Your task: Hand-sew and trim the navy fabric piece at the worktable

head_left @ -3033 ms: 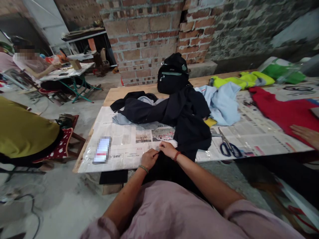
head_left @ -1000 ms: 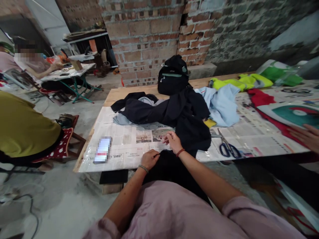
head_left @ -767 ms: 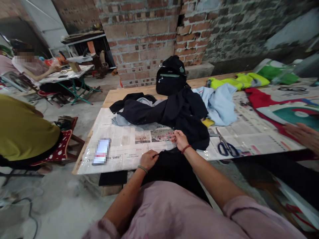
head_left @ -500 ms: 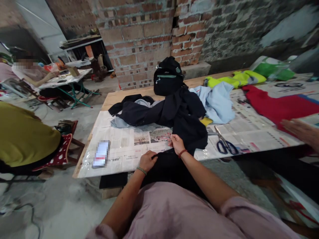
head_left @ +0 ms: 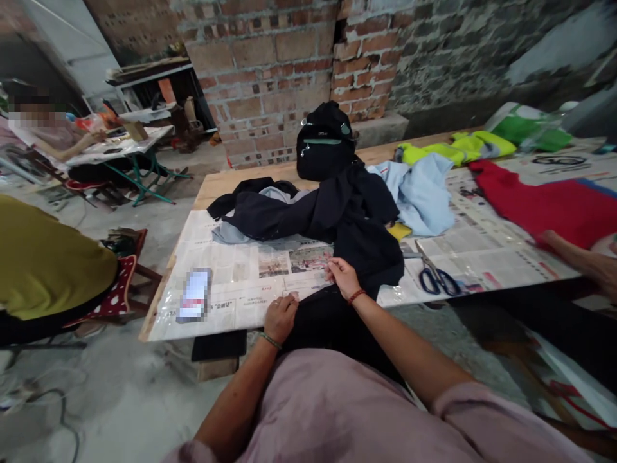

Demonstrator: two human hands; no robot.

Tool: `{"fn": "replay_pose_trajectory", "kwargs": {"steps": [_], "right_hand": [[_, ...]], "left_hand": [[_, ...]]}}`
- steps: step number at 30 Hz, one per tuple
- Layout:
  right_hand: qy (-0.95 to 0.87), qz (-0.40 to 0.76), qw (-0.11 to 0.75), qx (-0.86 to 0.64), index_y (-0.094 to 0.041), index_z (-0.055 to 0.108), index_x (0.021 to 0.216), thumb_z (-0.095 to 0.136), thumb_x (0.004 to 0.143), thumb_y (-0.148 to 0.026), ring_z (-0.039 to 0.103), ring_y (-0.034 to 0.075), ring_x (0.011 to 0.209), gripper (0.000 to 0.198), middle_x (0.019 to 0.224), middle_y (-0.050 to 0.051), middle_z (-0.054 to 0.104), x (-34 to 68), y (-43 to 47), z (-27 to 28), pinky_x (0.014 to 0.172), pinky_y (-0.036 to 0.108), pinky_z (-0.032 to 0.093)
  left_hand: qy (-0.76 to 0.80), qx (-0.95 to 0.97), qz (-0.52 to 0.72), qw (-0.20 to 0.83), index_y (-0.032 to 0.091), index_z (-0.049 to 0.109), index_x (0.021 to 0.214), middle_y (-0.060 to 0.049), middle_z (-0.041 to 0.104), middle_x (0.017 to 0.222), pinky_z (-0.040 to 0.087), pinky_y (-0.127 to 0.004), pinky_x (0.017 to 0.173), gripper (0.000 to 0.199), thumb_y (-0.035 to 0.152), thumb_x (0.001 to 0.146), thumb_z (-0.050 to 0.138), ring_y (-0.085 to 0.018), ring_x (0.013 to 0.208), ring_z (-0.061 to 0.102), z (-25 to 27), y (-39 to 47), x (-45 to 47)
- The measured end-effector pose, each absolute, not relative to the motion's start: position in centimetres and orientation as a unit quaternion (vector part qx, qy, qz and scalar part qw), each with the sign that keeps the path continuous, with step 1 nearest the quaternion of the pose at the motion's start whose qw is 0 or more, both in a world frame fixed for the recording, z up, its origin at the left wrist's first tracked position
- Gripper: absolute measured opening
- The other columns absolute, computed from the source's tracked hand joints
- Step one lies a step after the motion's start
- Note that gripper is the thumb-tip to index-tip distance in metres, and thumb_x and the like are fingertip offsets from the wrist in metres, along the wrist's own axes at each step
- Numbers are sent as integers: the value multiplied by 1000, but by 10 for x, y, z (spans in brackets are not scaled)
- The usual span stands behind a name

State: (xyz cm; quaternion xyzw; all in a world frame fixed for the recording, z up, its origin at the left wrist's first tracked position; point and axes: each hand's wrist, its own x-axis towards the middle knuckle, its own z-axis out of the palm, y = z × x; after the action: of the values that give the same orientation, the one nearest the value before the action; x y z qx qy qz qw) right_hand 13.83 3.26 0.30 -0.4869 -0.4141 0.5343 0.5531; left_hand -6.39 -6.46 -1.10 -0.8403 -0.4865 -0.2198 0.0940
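Note:
A black garment (head_left: 369,254) lies bunched on the table, and black cloth comes over the near edge towards my lap. My left hand (head_left: 281,316), with a green bracelet, is closed in a pinch at the left edge of this cloth, close to the table's front edge. Up and to its right, my right hand (head_left: 344,279), with a red bracelet, rests by the garment, its thumb and fingers pinched together. Whatever is between the right fingertips is too small to make out. Dark-handled scissors (head_left: 436,276) lie to the right of the garment.
Newspaper covers the table (head_left: 243,283). On it are a phone (head_left: 194,294), light blue cloth (head_left: 424,193) and a red garment (head_left: 540,202). A black backpack (head_left: 324,145) stands behind. Another person's hand (head_left: 576,257) is at right; a person in olive (head_left: 53,257) sits at left.
My left hand has moved slightly left and down, turning so its fingers point up more. My right hand has stayed nearly in place, its fingers shifted a little. The other person's hand at right has moved.

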Motion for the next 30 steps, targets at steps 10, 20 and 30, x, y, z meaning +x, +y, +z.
{"fn": "replay_pose_trajectory", "kwargs": {"steps": [10, 20, 30], "right_hand": [[-451, 509, 539, -497, -17, 54, 81, 54, 71, -43, 44, 5, 36, 28, 57, -5, 54, 143, 10, -9, 37, 18, 34], [-492, 515, 509, -484, -17, 57, 82, 55, 72, -42, 46, 6, 38, 27, 60, -4, 55, 147, 13, -19, 41, 19, 37], [-510, 505, 494, -491, -17, 57, 83, 54, 73, -44, 47, 7, 40, 29, 62, -3, 56, 147, 13, -19, 43, 20, 38]], "left_hand": [[-555, -805, -210, 15, 23, 63, 89, -6, 62, 98, 42, -33, 80, 22, 19, 86, 41, -18, 86, 55, -2, -82, -69], [-597, -772, -220, -3, 20, 56, 110, -7, 62, 89, 45, -30, 75, 28, 20, 86, 41, -18, 82, 54, 4, -120, -88], [-624, -755, -201, 10, 26, 66, 86, -6, 57, 108, 39, -40, 83, 13, 24, 79, 55, -24, 101, 47, 27, -109, -69]]}}
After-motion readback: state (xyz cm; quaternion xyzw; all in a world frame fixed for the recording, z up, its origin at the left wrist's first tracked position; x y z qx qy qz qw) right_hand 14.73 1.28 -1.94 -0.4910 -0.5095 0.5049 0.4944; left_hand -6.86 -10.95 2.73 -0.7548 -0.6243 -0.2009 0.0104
